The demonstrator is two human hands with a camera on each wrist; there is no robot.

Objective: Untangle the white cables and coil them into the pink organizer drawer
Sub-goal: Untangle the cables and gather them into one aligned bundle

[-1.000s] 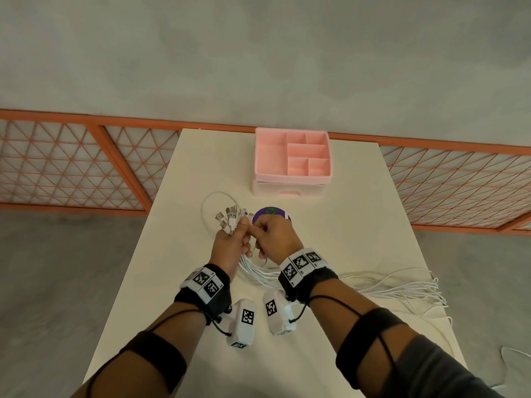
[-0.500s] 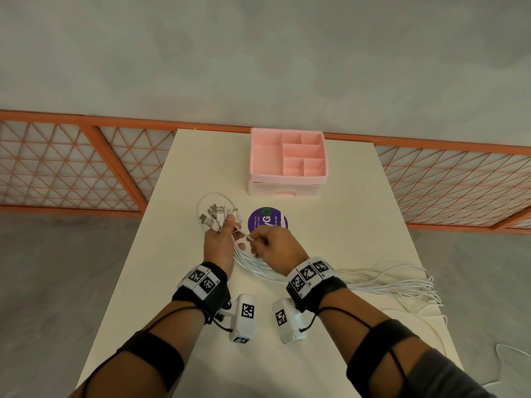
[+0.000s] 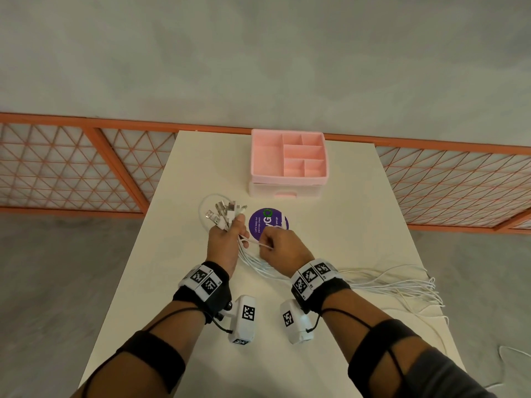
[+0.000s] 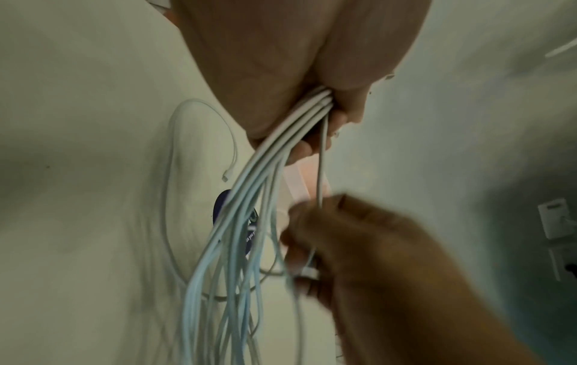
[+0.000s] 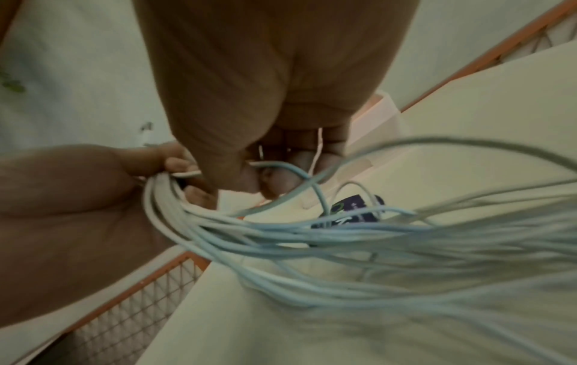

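Observation:
My left hand (image 3: 227, 237) grips a bundle of white cables (image 4: 271, 153) just below their USB plugs (image 3: 222, 212), which fan out above the fist. My right hand (image 3: 280, 245) pinches a single white cable (image 3: 254, 243) stretched between the two hands, also seen as the lone cable (image 4: 321, 172) in the left wrist view. The other cable lengths (image 3: 388, 282) trail to the right across the table. The pink organizer (image 3: 288, 165) stands at the table's far edge, its drawer (image 3: 284, 193) closed. One loose cable loop (image 3: 202, 209) lies left of the plugs.
A purple round sticker (image 3: 268, 222) lies on the white table (image 3: 172, 282) between the hands and the organizer. Orange mesh railing (image 3: 71, 168) runs behind the table. Some cables (image 3: 436, 334) hang over the right table edge.
My right hand has drawn back to the right and toward me, away from the left, pulling one cable out of the bundle. The left hand still holds the plugs.

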